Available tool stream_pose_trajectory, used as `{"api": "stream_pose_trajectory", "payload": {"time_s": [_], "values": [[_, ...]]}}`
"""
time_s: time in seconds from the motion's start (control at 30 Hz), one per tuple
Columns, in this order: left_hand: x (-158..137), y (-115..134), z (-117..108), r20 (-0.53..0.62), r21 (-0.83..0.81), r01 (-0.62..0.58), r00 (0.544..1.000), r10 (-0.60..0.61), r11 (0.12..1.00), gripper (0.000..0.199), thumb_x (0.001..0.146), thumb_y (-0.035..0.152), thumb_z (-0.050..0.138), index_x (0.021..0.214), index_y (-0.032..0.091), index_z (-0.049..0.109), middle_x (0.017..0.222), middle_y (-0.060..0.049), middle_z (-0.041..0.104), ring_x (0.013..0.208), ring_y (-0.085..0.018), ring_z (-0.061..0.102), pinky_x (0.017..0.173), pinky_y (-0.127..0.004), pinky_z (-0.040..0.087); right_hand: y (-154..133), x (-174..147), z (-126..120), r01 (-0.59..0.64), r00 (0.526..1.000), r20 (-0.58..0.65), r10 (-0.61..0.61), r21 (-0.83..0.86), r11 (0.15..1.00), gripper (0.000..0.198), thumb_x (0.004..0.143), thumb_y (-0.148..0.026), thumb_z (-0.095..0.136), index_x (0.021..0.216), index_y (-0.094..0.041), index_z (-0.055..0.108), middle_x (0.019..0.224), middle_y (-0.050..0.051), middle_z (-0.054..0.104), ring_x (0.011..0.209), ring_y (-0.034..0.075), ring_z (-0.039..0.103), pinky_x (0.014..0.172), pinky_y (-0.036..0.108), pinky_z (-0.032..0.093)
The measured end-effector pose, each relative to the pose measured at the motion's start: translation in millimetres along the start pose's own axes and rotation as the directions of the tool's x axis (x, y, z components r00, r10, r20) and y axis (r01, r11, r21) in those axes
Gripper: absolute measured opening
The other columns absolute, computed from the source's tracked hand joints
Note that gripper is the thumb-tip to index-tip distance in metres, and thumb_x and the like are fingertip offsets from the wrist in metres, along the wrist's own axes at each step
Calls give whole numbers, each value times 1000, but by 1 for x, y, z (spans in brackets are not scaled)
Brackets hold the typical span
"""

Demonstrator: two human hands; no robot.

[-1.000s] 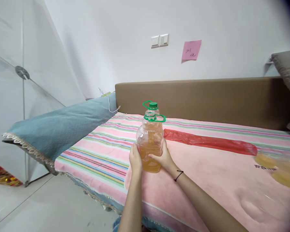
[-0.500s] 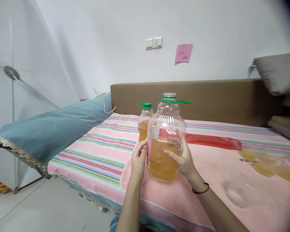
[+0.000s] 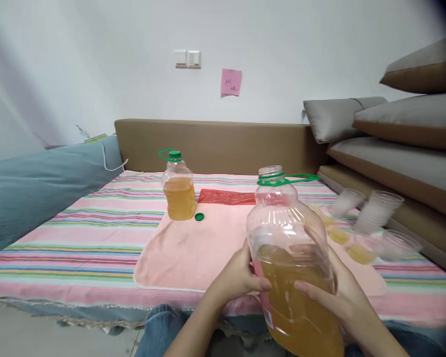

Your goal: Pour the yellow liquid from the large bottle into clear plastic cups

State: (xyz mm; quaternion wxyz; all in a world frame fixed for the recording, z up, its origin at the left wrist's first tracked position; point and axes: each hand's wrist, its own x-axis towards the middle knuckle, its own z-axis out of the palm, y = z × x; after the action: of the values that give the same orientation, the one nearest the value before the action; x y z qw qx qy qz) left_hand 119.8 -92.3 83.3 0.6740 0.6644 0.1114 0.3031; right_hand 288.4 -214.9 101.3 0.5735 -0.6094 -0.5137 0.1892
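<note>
A large clear plastic bottle (image 3: 297, 317) of amber liquid is held between my two hands near the bed's front edge, leaning slightly. Its neck is uncapped, with a green strap handle (image 3: 297, 179). My left hand (image 3: 240, 277) grips the label side, thumb in front. On the opposite side, my right hand (image 3: 336, 297) wraps round the bottle, thumb across its front. A second bottle (image 3: 180, 198), capped in green, stands upright at the back left. Beside it lies a loose green cap (image 3: 199, 216). Blurred clear cups (image 3: 360, 253), several holding yellow liquid, are at the right.
A pink cloth (image 3: 186, 263) covers part of the striped bedspread (image 3: 96, 233). Red plastic film (image 3: 226, 197) lies along its back. Stacked grey-brown cushions (image 3: 405, 153) rise at the right. A blue-covered armrest (image 3: 59, 183) is at the left, a brown backrest (image 3: 215, 146) behind.
The bottle in my hands has come up off the cloth and nearer to me, towards the right. My view has turned right, showing the loose cap and more cups and cushions.
</note>
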Motion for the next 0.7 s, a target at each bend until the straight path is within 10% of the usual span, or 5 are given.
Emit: {"api": "stream_pose_trajectory", "payload": {"time_s": [0.2, 0.37, 0.7], "values": [[9, -24, 65, 232, -192, 64, 973, -18, 979, 104, 56, 63, 83, 142, 21, 43, 138, -17, 56, 130, -39, 49, 106, -52, 41, 28, -51, -73, -101, 994, 25, 106, -156, 983, 92, 76, -44, 75, 154, -32, 27, 149, 10, 50, 134, 35, 50, 103, 48, 52], [13, -56, 110, 211, -368, 98, 977, -19, 925, 103, 52, 58, 88, 137, 21, 44, 141, -18, 52, 130, -39, 50, 107, -54, 40, 61, -83, -126, -137, 990, -19, 136, -206, 969, 96, 75, -38, 77, 155, -36, 23, 142, 9, 58, 124, 36, 59, 91, 45, 61], [31, -61, 103, 388, -388, 238, 918, -76, 890, 127, 45, 71, 83, 150, 31, 24, 150, -21, 40, 129, -37, 49, 100, -50, 42, 42, -120, -115, -207, 923, -341, 181, -41, 977, 81, 77, -47, 68, 150, -40, 33, 135, 11, 60, 124, 42, 57, 99, 58, 51]]}}
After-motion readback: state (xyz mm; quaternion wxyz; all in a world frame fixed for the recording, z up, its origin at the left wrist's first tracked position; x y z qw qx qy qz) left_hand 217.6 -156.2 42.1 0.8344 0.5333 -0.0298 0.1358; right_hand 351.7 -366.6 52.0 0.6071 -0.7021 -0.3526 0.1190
